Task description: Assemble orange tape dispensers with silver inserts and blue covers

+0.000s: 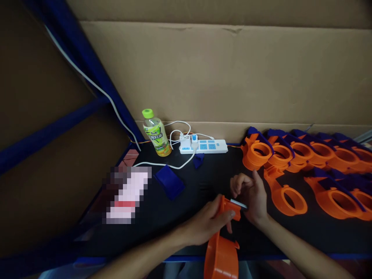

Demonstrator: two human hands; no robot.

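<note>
My left hand (207,221) is closed around the narrow end of an orange plastic tape dispenser (222,257), whose ring hangs down over the table's front edge. From that end a thin serrated metal blade (238,204) sticks out towards my right hand (251,197). My right hand is beside the blade with its fingers loosely curled and its thumb apart; I see nothing between them. Whether the blade's tip touches the palm I cannot tell. To the right lies another orange tape dispenser (290,199) without a blue cover.
Several orange dispensers with blue covers (257,153) stand in rows at the right. A blue piece (169,182) and a small blue scrap (198,160) lie left of centre. Behind are a drink bottle (157,137) and a power strip (205,146) with white cables. A blurred-out patch (128,195) is at left.
</note>
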